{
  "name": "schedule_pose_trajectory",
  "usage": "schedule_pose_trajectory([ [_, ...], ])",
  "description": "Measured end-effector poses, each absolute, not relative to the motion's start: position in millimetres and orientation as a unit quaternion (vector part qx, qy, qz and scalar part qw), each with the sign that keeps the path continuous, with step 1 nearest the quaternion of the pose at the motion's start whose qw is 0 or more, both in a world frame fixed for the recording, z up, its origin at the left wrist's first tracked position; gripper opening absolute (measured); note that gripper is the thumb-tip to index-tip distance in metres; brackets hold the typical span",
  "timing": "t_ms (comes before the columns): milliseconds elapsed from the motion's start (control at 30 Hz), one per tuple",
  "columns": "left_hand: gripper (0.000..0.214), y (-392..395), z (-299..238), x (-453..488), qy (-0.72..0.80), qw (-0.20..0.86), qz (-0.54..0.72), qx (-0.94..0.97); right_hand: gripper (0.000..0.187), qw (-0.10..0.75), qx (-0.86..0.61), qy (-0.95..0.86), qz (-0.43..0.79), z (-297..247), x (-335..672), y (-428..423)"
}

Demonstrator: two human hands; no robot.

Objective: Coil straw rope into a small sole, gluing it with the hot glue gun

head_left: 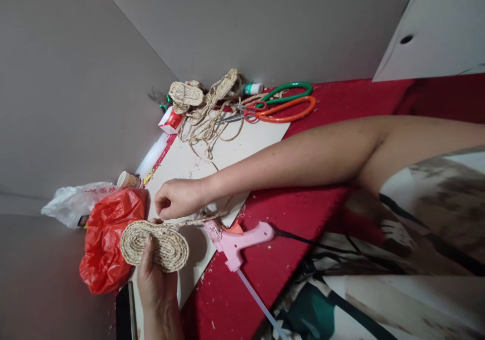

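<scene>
A woven straw sole [172, 246], coiled from braided cord into a figure-eight shape, is gripped by my left hand [157, 284]. My left thumb lies flat across the sole's face and the other fingers are behind it. My right hand [180, 198] is curled closed at the sole's upper edge; its fingertips are partly hidden, so I cannot make out what they pinch. From that edge a braided straw cord [193, 222] runs right, past the nozzle of a pink glue gun [246, 241], and under my right forearm. A glue stick [257, 299] sticks out of the gun.
Straw cord [206, 133], finished straw pieces [185, 95], orange-handled scissors [291, 110] and green-handled scissors [288, 90] lie at the wall side. A red plastic bag [109, 244], paper cup [127, 179] and clear bag [76, 206] stand left. A white board [265, 138] covers part of the red cloth [284, 203].
</scene>
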State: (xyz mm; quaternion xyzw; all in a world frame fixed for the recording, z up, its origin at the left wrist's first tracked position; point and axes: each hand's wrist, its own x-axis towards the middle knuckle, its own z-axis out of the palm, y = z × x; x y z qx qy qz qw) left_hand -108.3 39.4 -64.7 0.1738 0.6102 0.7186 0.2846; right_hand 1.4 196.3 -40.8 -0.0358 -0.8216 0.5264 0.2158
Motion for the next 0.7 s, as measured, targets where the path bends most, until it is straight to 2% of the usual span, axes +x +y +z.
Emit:
schedule_pose_trajectory([
  [100, 0.026, 42, -69, -114, 0.602, 0.302, 0.726, 0.138, 0.014, 0.236, -0.037, -0.856, 0.458, -33, 9, 204],
  [200, 0.025, 45, -71, -117, 0.594, 0.319, 0.729, 0.118, 0.013, 0.214, -0.044, -0.886, 0.410, -25, 31, 208],
  [267, 0.026, 46, -71, -117, 0.585, 0.326, 0.732, 0.126, 0.006, 0.163, -0.041, -0.907, 0.386, -22, 54, 204],
  [333, 0.026, 46, -70, -117, 0.579, 0.327, 0.735, 0.136, 0.009, 0.055, -0.035, -0.940, 0.336, -25, 80, 196],
  [400, 0.026, 46, -69, -116, 0.576, 0.325, 0.738, 0.135, 0.012, 0.002, -0.056, -0.963, 0.264, -33, 103, 185],
  [567, 0.027, 47, -68, -113, 0.572, 0.306, 0.751, 0.122, 0.031, 0.030, -0.025, -0.985, 0.169, -64, 126, 162],
  [700, 0.028, 47, -64, -108, 0.572, 0.306, 0.752, 0.119, 0.027, 0.037, -0.012, -0.981, 0.190, -71, 120, 158],
])
